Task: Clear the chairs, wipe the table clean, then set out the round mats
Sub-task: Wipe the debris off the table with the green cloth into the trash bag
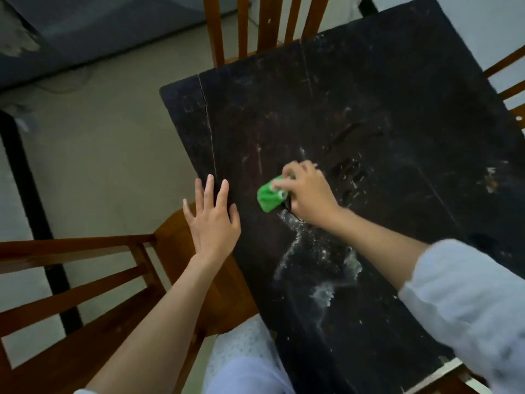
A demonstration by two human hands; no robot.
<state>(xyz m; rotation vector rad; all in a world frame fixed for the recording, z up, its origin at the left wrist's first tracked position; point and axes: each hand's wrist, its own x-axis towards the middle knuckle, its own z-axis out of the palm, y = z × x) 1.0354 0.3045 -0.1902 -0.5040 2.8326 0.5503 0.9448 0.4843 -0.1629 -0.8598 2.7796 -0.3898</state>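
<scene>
My right hand [308, 194] grips bunched green cloth [268, 198], fingers curled round it, cloth pressed on dark wooden desk [369, 103] near its middle. My left hand [213, 220] spread flat, fingers straight, resting at desk's left edge. White powdery smears [318, 260] streak desk surface just below cloth, toward me. Wooden chair [93, 280] sits at left beside desk, another chair [267, 24] at far end, third chair [511, 78] at right edge. No round mats in sight.
</scene>
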